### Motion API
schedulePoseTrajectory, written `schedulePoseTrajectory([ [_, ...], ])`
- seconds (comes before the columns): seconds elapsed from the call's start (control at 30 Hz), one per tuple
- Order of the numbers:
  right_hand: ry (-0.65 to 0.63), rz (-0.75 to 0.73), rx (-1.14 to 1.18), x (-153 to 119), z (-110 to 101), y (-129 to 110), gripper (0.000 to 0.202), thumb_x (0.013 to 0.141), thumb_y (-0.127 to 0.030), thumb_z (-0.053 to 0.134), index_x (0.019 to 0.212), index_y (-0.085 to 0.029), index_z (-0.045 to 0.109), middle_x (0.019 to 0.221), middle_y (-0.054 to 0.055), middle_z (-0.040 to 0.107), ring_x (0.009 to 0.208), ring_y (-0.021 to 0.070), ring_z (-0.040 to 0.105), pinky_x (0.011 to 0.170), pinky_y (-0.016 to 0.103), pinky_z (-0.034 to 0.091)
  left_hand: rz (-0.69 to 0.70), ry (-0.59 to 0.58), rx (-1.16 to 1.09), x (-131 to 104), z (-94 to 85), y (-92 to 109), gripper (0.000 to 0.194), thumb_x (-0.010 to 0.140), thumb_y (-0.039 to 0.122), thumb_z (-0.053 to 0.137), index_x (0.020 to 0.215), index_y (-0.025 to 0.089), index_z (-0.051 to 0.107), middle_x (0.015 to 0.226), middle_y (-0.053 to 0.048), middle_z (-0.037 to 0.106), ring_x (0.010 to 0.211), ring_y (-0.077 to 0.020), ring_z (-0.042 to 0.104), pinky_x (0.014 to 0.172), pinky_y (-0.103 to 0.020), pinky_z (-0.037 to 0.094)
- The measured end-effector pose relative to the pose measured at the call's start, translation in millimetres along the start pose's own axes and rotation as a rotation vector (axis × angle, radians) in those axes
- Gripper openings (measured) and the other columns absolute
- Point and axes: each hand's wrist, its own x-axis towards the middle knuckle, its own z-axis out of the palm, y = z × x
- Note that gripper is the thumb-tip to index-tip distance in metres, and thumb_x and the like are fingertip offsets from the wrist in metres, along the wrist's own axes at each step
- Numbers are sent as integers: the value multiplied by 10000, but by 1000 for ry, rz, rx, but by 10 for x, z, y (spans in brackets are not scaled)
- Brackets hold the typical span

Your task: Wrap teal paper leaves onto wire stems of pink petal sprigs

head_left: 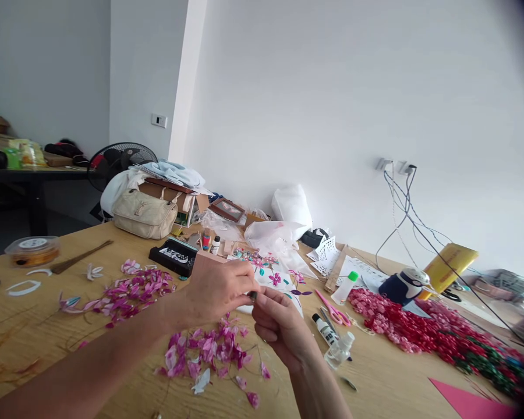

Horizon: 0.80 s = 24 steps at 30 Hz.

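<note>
Over the middle of the wooden table, my left hand [218,291] and my right hand [279,323] meet fingertip to fingertip. Both are closed in a pinch around a small dark greenish thing [253,296], mostly covered by the fingers and too small to name. Below them lies a loose heap of pink-purple petals [213,352], with a white petal [201,381] at its near side. Another petal heap [137,291] spreads to the left. Behind the hands is a white sheet with pink flowers [273,278], partly hidden by them.
Pink-handled scissors [338,314], a black-capped bottle [325,330], a clear bottle [339,351] and a green-capped bottle [345,289] lie or stand to the right. Red and pink trimmings [397,323] surround a dark blue jug [402,287]. A black box [173,256] and beige bag [144,213] sit back left.
</note>
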Motion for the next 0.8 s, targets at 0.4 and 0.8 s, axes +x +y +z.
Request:
schedulePoseTrajectory([
  [0.4,12,31,-85,-6,-21,-2,209,692,-289,699,692,-118,579,465,-108,227,418,23,121,364,149,113,30,-43,12,20,23,5,125,841,166,497,806,128,611,807,-42,530,755,-148,494,675,-243,388],
  [0.8,7,43,-157,-31,-9,-21,206,679,-292,707,679,-122,590,464,-95,279,415,23,161,366,151,147,2,-60,-27,17,-25,41,101,818,174,542,750,143,611,768,-12,516,709,-126,470,645,-229,366],
])
